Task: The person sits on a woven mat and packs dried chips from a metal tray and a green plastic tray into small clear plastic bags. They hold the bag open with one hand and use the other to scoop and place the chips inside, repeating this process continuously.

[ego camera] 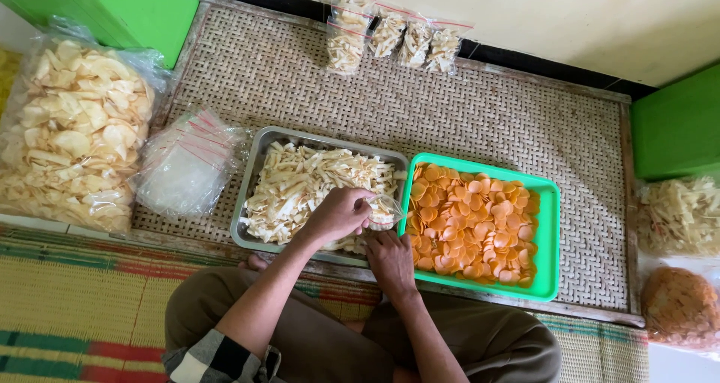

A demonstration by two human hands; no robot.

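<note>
So the big woven mat (465,113) carries everything, with a huge sack of pale chips (71,135) far out past the left hand. Directly under both hands sits the steel tray (259,169) of strips, green tray (551,233) of orange discs just right of them, so both are within reach. Left hand (339,214) pinches the small bag (386,212) at its mouth; right hand (390,261), fingers curled, props it from below. Filled bags (390,34) lie well beyond.

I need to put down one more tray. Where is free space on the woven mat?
Bare woven mat lies between the filled bags at the wall and both trays. Crowded: metal tray touches green tray; empty bags lie left; both hands work at the front edge.
</note>
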